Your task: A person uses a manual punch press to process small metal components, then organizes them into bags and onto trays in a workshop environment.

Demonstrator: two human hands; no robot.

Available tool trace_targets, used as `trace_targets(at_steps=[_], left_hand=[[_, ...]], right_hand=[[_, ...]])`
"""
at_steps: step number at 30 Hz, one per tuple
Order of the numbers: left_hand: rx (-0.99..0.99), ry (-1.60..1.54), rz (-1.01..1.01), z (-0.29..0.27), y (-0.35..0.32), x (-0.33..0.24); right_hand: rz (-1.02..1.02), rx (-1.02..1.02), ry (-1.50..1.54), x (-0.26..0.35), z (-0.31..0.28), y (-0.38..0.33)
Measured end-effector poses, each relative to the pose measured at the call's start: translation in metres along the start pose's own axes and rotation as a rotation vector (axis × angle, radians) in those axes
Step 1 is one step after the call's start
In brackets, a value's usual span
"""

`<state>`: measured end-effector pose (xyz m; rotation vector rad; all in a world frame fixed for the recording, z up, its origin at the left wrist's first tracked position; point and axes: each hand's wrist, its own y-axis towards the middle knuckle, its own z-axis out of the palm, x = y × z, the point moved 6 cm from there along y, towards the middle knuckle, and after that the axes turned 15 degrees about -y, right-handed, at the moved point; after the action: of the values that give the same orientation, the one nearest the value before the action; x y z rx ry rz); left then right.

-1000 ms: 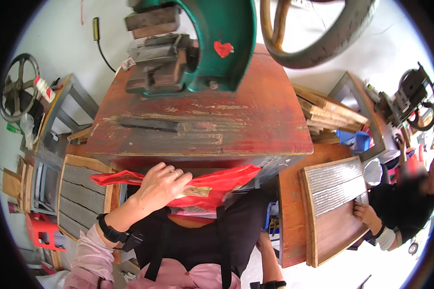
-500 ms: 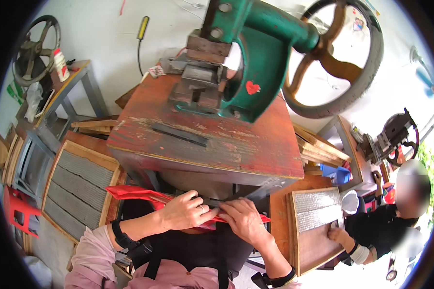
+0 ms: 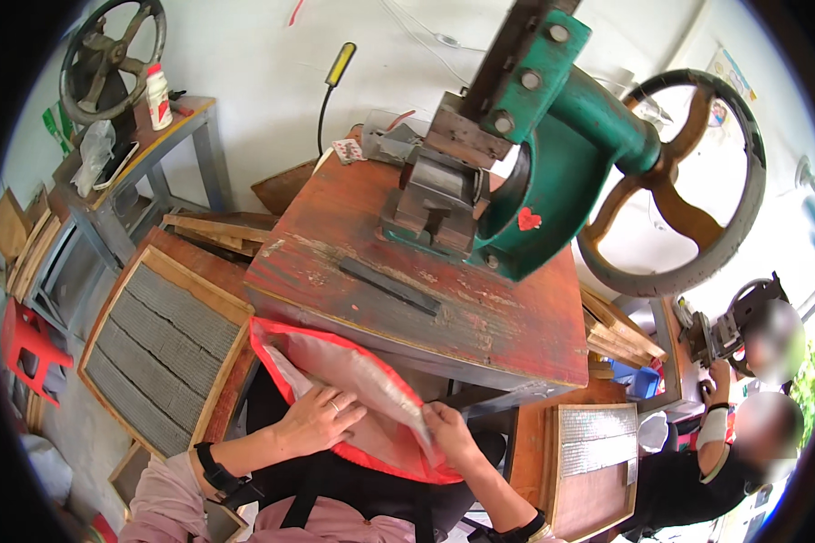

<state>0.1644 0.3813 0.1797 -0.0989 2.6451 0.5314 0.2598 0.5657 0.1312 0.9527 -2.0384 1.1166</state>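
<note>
A red bag (image 3: 353, 380) with a pale, silvery lining lies across my lap, just under the front edge of a worn red workbench (image 3: 426, 299). My left hand (image 3: 317, 418) lies flat on the bag's near side, fingers spread. The bag's right edge is pinched by my right hand (image 3: 444, 430). On the bench stands a green hand press (image 3: 525, 172) with a big spoked flywheel (image 3: 688, 190). A dark flat metal bar (image 3: 391, 285) lies on the bench in front of the press.
A wooden tray of grey rows (image 3: 158, 348) leans at my left; another tray (image 3: 593, 462) sits at my right. A red stool (image 3: 27, 339) and a grey side table (image 3: 136, 158) with a white bottle are far left. Another person (image 3: 733, 452) works at the right.
My view has swung left and down. The bag has opened up across my lap, showing its pale lining. Both my hands now rest on it, left flat, right at its edge.
</note>
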Motion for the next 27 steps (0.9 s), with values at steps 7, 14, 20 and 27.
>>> trace_targets(at_steps=[7, 14, 20, 27], left_hand=[[0.687, -0.297, -0.823, 0.048, -0.063, 0.039], [-0.328, 0.294, -0.690, 0.003, -0.038, 0.057], [-0.144, 0.118, -0.888, 0.033, -0.079, 0.108], [-0.105, -0.180, -0.698, 0.068, -0.074, 0.107]], right_hand=[[-0.090, -0.158, 0.150, 0.018, -0.017, 0.001], [0.117, 0.341, -0.301, 0.012, 0.057, -0.016], [0.217, 0.629, 0.319, -0.011, 0.083, -0.036], [0.116, 0.297, -0.424, 0.015, 0.022, -0.011]])
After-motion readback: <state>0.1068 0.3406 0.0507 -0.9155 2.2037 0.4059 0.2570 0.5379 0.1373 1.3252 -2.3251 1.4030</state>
